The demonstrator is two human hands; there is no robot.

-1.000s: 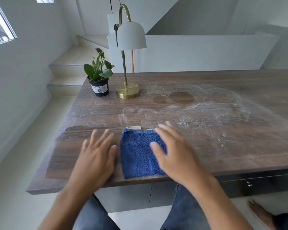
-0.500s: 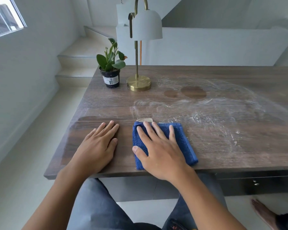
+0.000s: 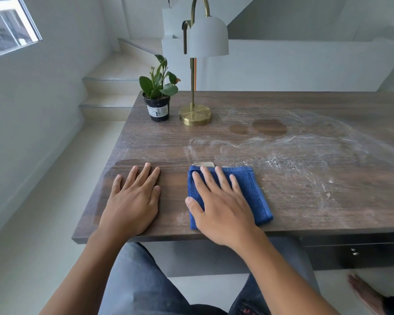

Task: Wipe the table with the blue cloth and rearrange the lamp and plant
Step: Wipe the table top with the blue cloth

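Two hands flat on our tabletop (image 3: 328,223): right hand (image 3: 221,208) lies spread on the folded blue cloth (image 3: 255,194) at the near edge, pressing rather than gripping; left hand (image 3: 134,198) lies bare and empty just left of it. White smears run far and right of the cloth, so we'd sweep that way. Plant (image 3: 158,96) and lamp (image 3: 197,110) sit far-left, nearer the left hand.

White walls (image 3: 55,92), stairs (image 3: 114,87), daylit window (image 3: 9,28).
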